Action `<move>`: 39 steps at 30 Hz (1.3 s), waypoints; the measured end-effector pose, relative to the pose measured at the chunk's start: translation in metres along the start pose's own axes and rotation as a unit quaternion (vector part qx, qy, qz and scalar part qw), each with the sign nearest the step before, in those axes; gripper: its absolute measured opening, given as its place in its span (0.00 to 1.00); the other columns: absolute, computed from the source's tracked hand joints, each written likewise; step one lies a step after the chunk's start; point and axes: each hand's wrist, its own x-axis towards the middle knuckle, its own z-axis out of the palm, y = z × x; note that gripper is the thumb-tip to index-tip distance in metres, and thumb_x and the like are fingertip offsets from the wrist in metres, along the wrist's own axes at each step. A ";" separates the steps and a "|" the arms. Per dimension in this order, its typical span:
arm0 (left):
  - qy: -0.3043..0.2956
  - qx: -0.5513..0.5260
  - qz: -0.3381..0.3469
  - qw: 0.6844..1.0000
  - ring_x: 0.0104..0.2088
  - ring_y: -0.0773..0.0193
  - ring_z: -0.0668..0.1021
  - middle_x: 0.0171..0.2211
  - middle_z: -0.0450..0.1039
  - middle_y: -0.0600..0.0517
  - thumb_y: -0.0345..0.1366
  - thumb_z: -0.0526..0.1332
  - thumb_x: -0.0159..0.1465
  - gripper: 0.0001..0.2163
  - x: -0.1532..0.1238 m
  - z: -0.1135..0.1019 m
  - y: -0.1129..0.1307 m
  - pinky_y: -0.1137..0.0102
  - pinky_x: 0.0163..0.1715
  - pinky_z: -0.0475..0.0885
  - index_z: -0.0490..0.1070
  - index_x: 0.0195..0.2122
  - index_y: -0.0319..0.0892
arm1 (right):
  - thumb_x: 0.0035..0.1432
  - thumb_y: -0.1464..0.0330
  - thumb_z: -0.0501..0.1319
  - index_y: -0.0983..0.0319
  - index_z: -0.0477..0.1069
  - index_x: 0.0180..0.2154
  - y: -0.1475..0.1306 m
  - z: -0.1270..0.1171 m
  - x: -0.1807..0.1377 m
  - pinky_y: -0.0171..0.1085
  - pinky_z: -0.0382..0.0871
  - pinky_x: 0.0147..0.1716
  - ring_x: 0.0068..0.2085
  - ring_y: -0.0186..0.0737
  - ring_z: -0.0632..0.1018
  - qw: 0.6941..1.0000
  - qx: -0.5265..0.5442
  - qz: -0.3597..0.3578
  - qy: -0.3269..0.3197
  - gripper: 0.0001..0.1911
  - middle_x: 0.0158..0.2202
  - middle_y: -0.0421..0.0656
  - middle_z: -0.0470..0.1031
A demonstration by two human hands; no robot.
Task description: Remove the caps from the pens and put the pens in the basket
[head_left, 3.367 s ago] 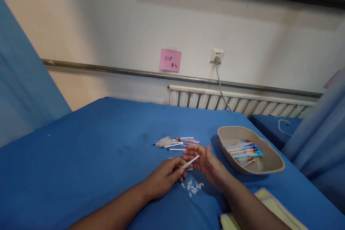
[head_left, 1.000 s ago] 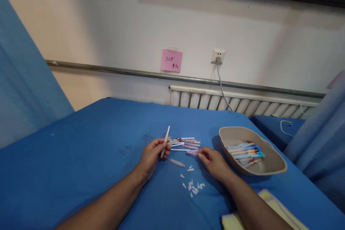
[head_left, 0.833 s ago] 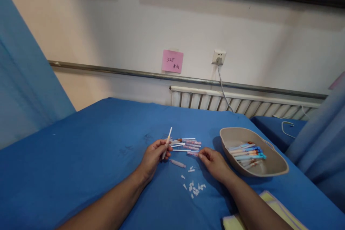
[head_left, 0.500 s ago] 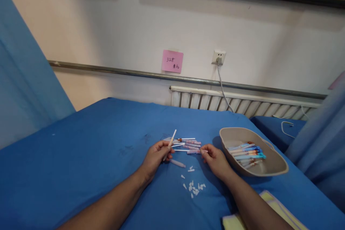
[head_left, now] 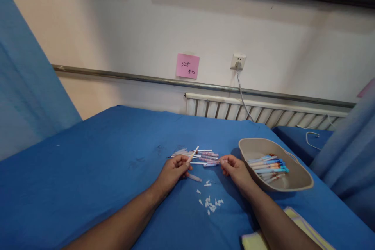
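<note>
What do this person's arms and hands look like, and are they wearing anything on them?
The left hand and right hand are ungloved. The left forearm and right forearm are bare, with no sleeves, watch or bracelet in view. Rings are too small to tell.

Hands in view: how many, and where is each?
2: the left hand holds a slim pen piece with a white end; the right hand is between the pink-patterned barrels and the basket.
</note>
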 end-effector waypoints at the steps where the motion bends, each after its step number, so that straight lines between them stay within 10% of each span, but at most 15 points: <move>1: -0.008 0.014 0.005 1.000 0.21 0.70 0.71 0.26 0.73 0.53 0.41 0.62 0.53 0.11 0.000 0.000 -0.001 0.76 0.22 0.64 0.69 0.33 0.38 | 0.48 0.54 0.63 0.63 0.70 0.30 -0.001 0.000 0.000 0.31 0.56 0.22 0.21 0.31 0.65 1.000 0.019 0.003 0.002 0.18 0.20 0.36 0.65; 10: -0.091 0.131 0.050 0.986 0.27 0.66 0.72 0.27 0.73 0.54 0.36 0.59 0.56 0.08 -0.008 0.005 0.004 0.74 0.29 0.65 0.74 0.34 0.39 | 0.47 0.56 0.65 0.62 0.70 0.28 -0.009 -0.005 -0.003 0.31 0.55 0.23 0.23 0.30 0.63 0.983 0.184 0.019 0.000 0.15 0.22 0.37 0.65; 39: -0.121 0.190 0.083 0.971 0.33 0.61 0.74 0.31 0.76 0.52 0.35 0.57 0.57 0.10 -0.014 0.007 0.009 0.73 0.33 0.66 0.77 0.35 0.42 | 0.48 0.55 0.63 0.63 0.70 0.28 -0.018 0.005 -0.012 0.31 0.57 0.23 0.21 0.31 0.65 0.998 0.022 -0.030 -0.044 0.16 0.19 0.36 0.65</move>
